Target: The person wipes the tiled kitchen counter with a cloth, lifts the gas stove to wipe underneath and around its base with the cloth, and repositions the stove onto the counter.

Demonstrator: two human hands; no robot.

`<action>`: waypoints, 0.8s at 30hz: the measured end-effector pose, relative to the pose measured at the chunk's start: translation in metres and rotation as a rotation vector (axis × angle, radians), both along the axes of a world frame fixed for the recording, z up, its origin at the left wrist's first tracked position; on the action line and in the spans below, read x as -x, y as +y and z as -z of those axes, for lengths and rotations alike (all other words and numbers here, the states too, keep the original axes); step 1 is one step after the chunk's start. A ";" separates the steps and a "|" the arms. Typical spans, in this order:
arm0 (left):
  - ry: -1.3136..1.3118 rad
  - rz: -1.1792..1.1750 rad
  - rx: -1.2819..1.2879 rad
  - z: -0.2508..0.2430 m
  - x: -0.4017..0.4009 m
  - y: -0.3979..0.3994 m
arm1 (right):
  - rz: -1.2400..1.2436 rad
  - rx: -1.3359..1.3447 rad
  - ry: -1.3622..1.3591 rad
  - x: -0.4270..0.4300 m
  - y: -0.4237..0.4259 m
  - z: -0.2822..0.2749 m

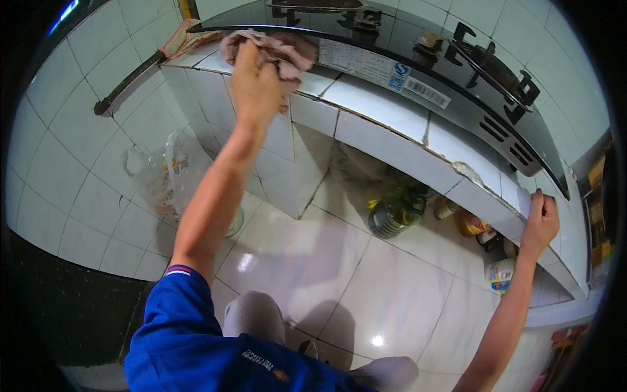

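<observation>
A crumpled pinkish cloth (pixel 294 51) is bunched in my left hand (pixel 257 83). The cloth lies on the white tiled ledge (pixel 377 105), against the front left of a black glass-topped gas stove (pixel 392 29). Part of the cloth goes under the glass rim. My right hand (pixel 541 220) rests at the ledge's front edge, below the stove's right corner. Its fingers are curled in, and nothing shows in them. Along the stove's metal front runs a printed label (pixel 360 59) with a barcode sticker (pixel 427 93) beside it.
Beneath the ledge stand a green-tinted plastic jug (pixel 397 213), an orange-labelled bottle (pixel 471 224) and a white container (pixel 499 270). Plastic bags (pixel 164 174) hang by the left wall. A pipe (pixel 130 83) juts there, near a work glove (pixel 183 41). The ledge's edge has a chipped spot (pixel 468 172).
</observation>
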State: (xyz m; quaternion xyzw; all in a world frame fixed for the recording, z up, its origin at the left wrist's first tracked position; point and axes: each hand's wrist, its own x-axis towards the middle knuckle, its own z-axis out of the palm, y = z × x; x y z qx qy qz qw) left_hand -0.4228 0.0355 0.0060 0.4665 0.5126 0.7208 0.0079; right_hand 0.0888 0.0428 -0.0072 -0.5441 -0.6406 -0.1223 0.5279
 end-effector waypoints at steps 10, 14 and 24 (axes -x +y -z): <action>0.374 0.043 -0.119 0.010 -0.135 -0.010 | 0.031 -0.080 -0.041 0.019 -0.007 -0.006; 0.400 0.159 -0.123 0.011 -0.197 -0.018 | 0.058 -0.089 -0.064 0.023 -0.011 -0.009; 0.514 0.243 -0.097 0.010 -0.290 -0.033 | 0.052 -0.177 -0.098 0.024 -0.013 -0.010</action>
